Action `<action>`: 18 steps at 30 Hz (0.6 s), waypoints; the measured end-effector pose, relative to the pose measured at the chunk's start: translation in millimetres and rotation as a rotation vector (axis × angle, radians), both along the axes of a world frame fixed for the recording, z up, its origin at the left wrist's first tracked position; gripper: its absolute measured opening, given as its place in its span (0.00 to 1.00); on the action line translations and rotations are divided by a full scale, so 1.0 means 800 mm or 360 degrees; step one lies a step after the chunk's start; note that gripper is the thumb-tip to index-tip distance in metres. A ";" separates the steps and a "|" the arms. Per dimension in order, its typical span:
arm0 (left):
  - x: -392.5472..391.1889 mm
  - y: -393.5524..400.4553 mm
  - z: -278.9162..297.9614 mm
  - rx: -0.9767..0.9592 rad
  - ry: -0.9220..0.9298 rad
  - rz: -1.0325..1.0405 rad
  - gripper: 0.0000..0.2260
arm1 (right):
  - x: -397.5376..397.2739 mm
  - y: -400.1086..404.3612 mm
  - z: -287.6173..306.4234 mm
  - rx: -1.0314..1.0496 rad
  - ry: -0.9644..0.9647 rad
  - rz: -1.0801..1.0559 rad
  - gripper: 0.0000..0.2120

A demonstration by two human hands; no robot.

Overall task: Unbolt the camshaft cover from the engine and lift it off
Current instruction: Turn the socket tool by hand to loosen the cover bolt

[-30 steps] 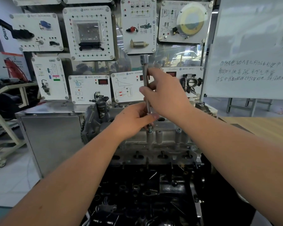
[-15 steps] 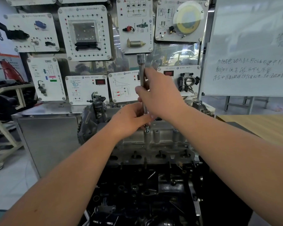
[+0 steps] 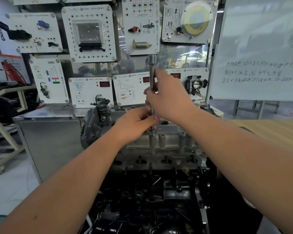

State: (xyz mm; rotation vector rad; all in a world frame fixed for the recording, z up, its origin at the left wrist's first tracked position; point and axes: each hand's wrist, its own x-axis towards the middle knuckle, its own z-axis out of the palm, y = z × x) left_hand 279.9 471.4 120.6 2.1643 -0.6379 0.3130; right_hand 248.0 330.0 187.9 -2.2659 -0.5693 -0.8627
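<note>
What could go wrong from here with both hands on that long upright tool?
The long tool stands tall on one bolt of the cover; the right hand grips mid-shaft and the left hand low, so a sideways lean could slip it off the bolt. A freed bolt might drop into the dark engine below.

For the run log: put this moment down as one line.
step: unbolting | left hand: grips extension bar low | right hand: grips bar higher | bar: upright on bolt | camshaft cover: on engine

Head view, down onto engine [image 3: 159, 146], close.
</note>
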 end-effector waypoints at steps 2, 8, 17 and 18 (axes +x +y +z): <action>0.001 0.003 -0.001 -0.0043 0.0033 -0.0079 0.17 | -0.002 0.000 0.000 0.0008 0.0011 0.0029 0.11; -0.004 -0.001 -0.001 -0.0178 -0.0041 -0.0040 0.24 | -0.003 0.003 -0.003 0.0031 -0.0090 0.0052 0.19; 0.000 0.005 0.000 -0.0004 -0.0030 -0.0051 0.11 | -0.001 0.002 0.002 0.0009 -0.0006 0.0025 0.08; -0.002 0.004 0.000 -0.0013 -0.0030 -0.0049 0.13 | -0.001 0.002 0.002 0.0029 0.0001 0.0038 0.08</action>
